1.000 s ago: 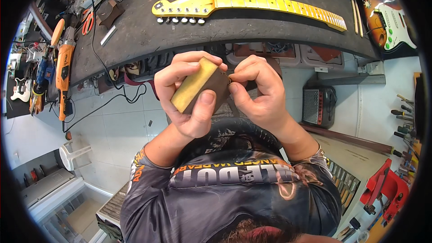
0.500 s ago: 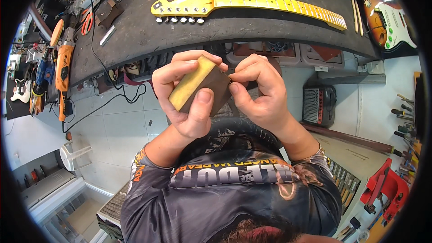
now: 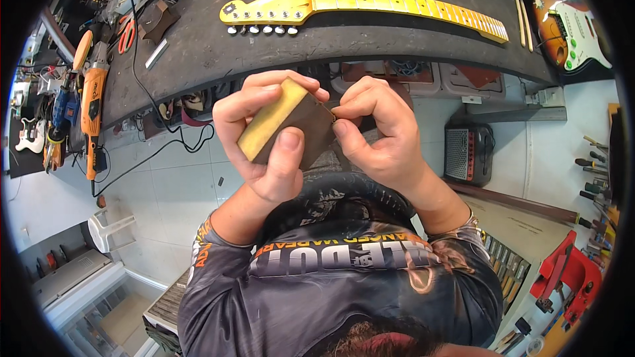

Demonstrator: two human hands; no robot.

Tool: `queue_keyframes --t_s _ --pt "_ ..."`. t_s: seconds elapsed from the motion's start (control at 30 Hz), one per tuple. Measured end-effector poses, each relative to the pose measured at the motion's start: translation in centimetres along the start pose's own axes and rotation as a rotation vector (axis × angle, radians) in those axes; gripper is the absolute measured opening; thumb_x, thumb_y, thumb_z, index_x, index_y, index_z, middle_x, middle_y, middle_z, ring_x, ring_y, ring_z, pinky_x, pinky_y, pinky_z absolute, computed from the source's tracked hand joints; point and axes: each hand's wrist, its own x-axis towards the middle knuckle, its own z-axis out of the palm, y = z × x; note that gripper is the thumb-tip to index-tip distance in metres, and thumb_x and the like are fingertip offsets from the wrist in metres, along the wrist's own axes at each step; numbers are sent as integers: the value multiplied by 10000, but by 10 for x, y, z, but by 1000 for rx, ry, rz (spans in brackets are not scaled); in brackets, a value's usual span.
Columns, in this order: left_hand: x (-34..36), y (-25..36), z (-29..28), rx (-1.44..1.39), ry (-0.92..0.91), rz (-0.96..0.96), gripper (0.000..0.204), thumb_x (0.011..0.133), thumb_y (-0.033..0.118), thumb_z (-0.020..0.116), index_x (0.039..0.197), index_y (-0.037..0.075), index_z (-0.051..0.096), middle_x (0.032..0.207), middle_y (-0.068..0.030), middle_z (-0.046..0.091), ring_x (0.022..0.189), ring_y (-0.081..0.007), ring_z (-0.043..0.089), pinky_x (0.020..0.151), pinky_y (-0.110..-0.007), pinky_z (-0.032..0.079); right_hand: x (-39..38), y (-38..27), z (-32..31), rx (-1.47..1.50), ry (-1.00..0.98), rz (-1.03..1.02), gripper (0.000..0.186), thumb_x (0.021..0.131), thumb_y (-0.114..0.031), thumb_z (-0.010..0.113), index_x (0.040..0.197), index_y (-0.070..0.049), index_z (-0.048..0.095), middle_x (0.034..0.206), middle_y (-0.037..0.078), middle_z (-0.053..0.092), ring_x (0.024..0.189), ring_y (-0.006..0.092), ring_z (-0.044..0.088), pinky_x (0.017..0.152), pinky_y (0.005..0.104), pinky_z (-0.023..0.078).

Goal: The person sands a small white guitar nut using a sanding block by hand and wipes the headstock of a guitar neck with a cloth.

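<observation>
Left hand (image 3: 264, 142) grips a yellow block (image 3: 281, 122) wrapped in brown sandpaper (image 3: 309, 133), held above the lap; right hand (image 3: 380, 135) pinches what seems the paper's edge; guitar neck (image 3: 370, 8) lies on bench (image 3: 198, 59)

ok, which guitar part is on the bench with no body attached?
The yellow guitar neck, lying flat across the dark workbench, headstock to the left. The sunburst electric guitar at the right end has a body with a white pickguard.
</observation>
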Motion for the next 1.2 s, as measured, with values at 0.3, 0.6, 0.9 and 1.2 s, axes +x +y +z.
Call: queue_keyframes --t_s 0.3,0.6,0.9,1.2 --pt "11 2 -6 -66 91 -110 425 1046 206 631 1411 48 480 1320 -266 628 1133 -347 693 965 -481 603 -6 19 -5 1116 -41 470 145 1041 -181 690 1056 -41 653 989 48 620 868 133 533 841 305 447" --pt "13 1 3 228 -35 -208 541 944 -18 775 1425 10 528 1290 -92 592 1106 -143 604 950 -291 512 -9 13 3 1489 -23 655 240 1086 -315 626 1092 -76 649 938 1 558 886 143 530 917 348 440" --pt "18 9 6 177 -63 -289 509 968 0 771 1422 21 540 1249 -66 613 1046 -116 611 906 -277 521 -7 9 1 1584 -32 672 252 1110 -339 570 1115 -99 644 939 -20 552 882 123 509 948 341 434" --pt "20 10 -3 -22 16 -345 407 1052 103 689 1423 1 557 1257 -147 692 1106 -185 691 945 -324 561 -8 15 5 1532 -50 555 262 1104 -319 596 1160 -74 671 986 -14 577 873 111 514 963 325 446"
